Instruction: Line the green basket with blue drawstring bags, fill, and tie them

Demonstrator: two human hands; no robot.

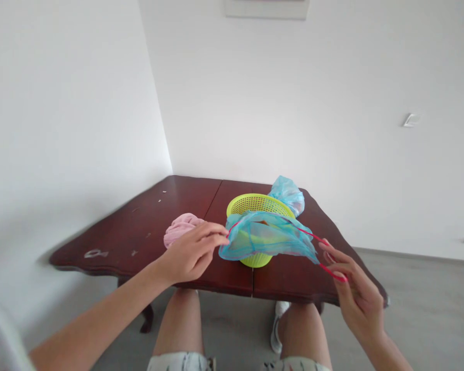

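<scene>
A translucent blue drawstring trash bag [270, 239] is stretched between my hands, in front of and partly over a yellow-green plastic basket [242, 205]. My left hand [195, 250] pinches the bag's red drawstring at its left end. On the other side, my right hand [353, 288] has the drawstring's red loop around its fingers, with the string pulled out from the bag's edge. Through the bag's mouth a small brown patch shows, too little to name. The basket's front wall is largely covered by the bag.
Beside my left hand lies a bunched pink cloth [181, 226]. Another crumpled blue plastic bag [288, 193] sits behind the basket. All stand on a dark red wooden table [123, 226] with small white scraps, against white walls. My knees are under its front edge.
</scene>
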